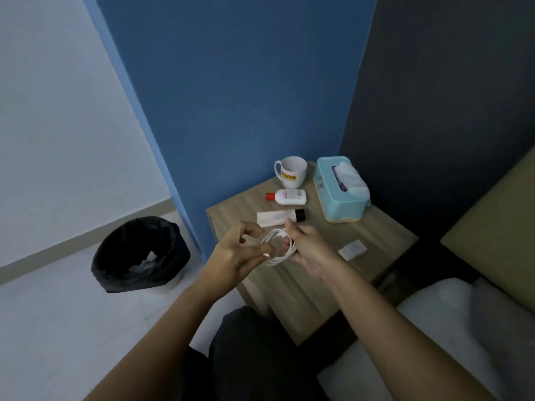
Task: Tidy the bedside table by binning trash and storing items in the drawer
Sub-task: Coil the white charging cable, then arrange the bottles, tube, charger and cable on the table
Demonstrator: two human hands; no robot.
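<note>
a black-lined bin (139, 256) stands on the floor at nine o'clock of the hands, with crumpled white paper (144, 263) inside. the left hand (240, 253), fingers curled, pinches the near-left edge of a coiled white cable (279, 247); the right hand (309, 250) grips the coil's right side, fingers curled through the loop. the coil is held up over the left part of the wooden surface (385, 235). at twelve o'clock of the coil lie a white tube (278, 218) with a black cap, then a white bottle (289, 196) with a red cap, both on their sides, and a white mug (291, 172) upright behind them. a teal tissue box (341, 192) stands at one o'clock, a small white packet (352, 249) lies at three o'clock, and a bed (451, 314) shows at four o'clock
</note>
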